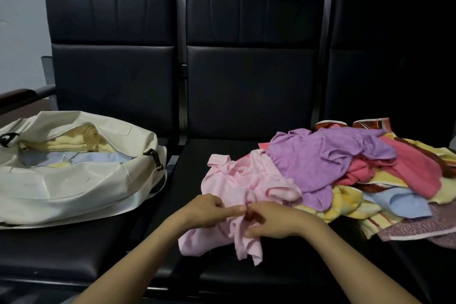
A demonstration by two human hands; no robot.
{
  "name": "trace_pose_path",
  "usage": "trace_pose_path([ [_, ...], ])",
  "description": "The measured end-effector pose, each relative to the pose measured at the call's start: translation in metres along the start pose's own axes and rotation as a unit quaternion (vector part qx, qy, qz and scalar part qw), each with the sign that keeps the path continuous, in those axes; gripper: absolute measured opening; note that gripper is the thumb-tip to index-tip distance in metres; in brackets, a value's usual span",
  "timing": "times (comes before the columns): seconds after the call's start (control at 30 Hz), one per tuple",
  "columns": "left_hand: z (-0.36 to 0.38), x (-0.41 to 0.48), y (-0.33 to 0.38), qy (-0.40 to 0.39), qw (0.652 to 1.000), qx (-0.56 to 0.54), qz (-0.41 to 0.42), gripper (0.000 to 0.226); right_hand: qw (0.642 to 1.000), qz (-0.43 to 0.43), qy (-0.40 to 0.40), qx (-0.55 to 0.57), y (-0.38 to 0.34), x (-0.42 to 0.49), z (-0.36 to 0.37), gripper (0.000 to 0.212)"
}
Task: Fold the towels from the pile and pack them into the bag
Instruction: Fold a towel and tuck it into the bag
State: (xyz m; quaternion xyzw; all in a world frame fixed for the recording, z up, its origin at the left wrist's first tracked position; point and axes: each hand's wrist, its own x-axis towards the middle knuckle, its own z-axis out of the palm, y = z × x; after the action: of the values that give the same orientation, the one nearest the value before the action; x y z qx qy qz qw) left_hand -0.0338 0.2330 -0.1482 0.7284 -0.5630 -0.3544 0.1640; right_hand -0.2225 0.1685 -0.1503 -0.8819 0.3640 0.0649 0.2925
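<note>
Three black seats [251,81] stand in a row. The towel pile [385,190] at 3 o'clock hangs over the seat's front edge. I judge that a strong pull on the pink towel [234,180] may drag the purple towel [320,160] to the floor. The cream bag [61,187] at 9 o'clock lies unzipped, with folded yellow towels [74,140] and light blue towels [98,158] inside. The pink towel lies crumpled near 5 o'clock. At 6 o'clock the left hand [207,210] and right hand [274,222], close together, pinch its near edge.
</note>
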Motion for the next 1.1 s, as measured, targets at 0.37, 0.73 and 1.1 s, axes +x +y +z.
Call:
trace_pose_path([
  [0.37,-0.020,0.011,-0.011,0.168,0.932,-0.320,0.010,0.016,0.986,0.009,0.090,0.140,0.029,-0.005,-0.042,0.014],
  [0.73,-0.018,0.016,-0.024,0.285,0.943,0.105,0.136,0.017,0.962,0.041,0.269,-0.022,0.039,0.004,-0.032,0.011],
  [1.1,-0.008,0.006,-0.026,0.125,0.969,0.211,0.016,0.021,0.978,0.013,0.147,-0.150,-0.002,0.015,0.011,0.021],
])
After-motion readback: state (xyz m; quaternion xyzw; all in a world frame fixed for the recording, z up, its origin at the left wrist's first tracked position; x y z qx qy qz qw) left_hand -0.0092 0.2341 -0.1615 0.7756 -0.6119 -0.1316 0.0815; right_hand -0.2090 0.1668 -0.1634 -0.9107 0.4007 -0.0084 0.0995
